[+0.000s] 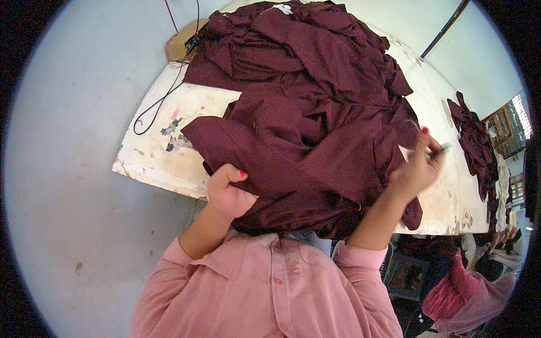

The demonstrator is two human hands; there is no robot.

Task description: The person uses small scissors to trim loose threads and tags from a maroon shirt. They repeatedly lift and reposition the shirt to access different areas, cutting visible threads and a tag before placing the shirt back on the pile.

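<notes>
Left hand (226, 191) grips maroon cloth (265, 149); right hand (420, 166) has bent fingers, I cannot tell its hold; beyond both, 1 maroon heap (315, 50) lies on the desk (147, 158).

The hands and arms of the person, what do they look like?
The left hand and right hand have no gloves, and a bright red nail shows on each. The pink sleeves match the buttoned shirt and end well before the hands.
</notes>
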